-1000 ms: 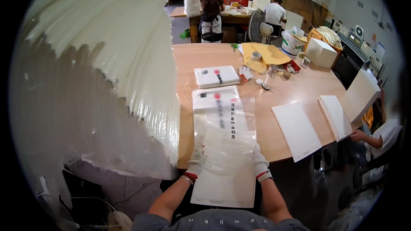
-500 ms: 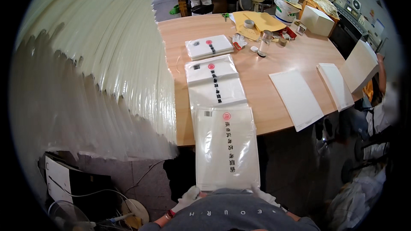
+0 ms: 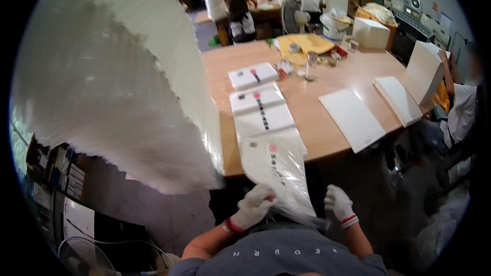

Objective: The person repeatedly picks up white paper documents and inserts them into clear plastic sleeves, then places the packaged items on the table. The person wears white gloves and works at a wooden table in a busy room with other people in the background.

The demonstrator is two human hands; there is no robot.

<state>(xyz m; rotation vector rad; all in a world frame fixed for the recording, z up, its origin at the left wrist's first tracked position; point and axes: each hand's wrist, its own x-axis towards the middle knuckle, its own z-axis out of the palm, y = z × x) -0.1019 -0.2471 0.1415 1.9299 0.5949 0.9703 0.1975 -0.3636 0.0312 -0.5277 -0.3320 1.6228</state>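
Observation:
A clear plastic bag (image 3: 286, 171) with a red round mark, a barcode and black lettering hangs from the table's front edge toward my body, its lower part rumpled. My left hand (image 3: 254, 205), in a white knit glove with a red cuff, is closed on the bag's lower left side. My right hand (image 3: 339, 203), gloved likewise, is a loose fist to the right of the bag and apart from it. Nothing shows in its fingers. Beyond the bag lie another printed bag (image 3: 266, 115) and a folded stack of bags (image 3: 253, 75).
A tall pile of clear plastic sleeves (image 3: 138, 66) rises at left. On the wooden table (image 3: 307, 122) are white paper stacks (image 3: 353, 120), a jar (image 3: 310, 66) and yellow paper (image 3: 312, 43). At right a co-worker (image 3: 458, 102) handles a large white stack; other people are at the back.
Both hands have come up from beside my waist and moved apart, the right one away from the bag. The bag's lower part has bent and crumpled. My view has tilted up.

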